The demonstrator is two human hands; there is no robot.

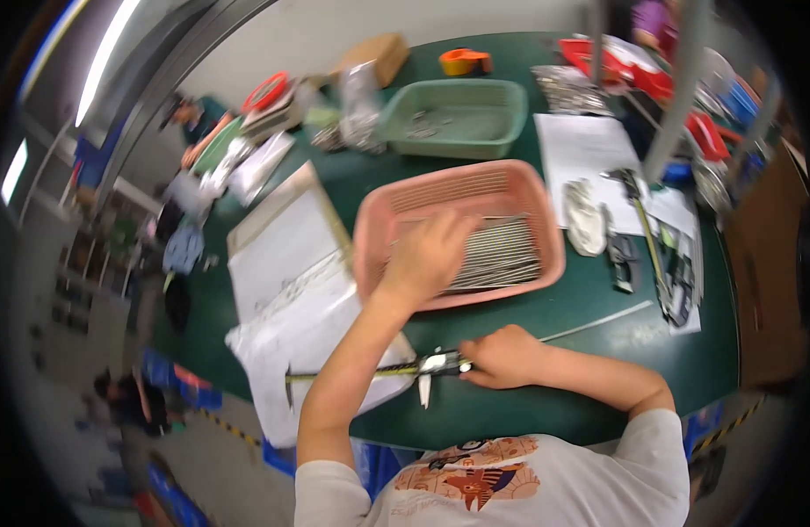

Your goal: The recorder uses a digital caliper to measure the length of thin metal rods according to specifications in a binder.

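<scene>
My left hand (430, 255) reaches into the pink plastic basket (548, 198), above a stack of thin metal rods (502, 255). Its fingers are bent together and slightly blurred, and what sits between them is hard to make out. In my right hand (506, 356) is a caliper (436, 362) with a dark body, gripped at its display end. The caliper's long beam points left across white papers (326, 321) and passes behind my left forearm. A thin, light strip (598, 321) lies on the green table (528, 404) beside my right hand.
Behind the pink basket stands a green basket (462, 147) with a few small pieces. On the right lie a white glove (585, 220), another caliper (647, 228) and a paper sheet (589, 149). An orange tape roll (465, 61) and a cardboard box (374, 60) sit farther back.
</scene>
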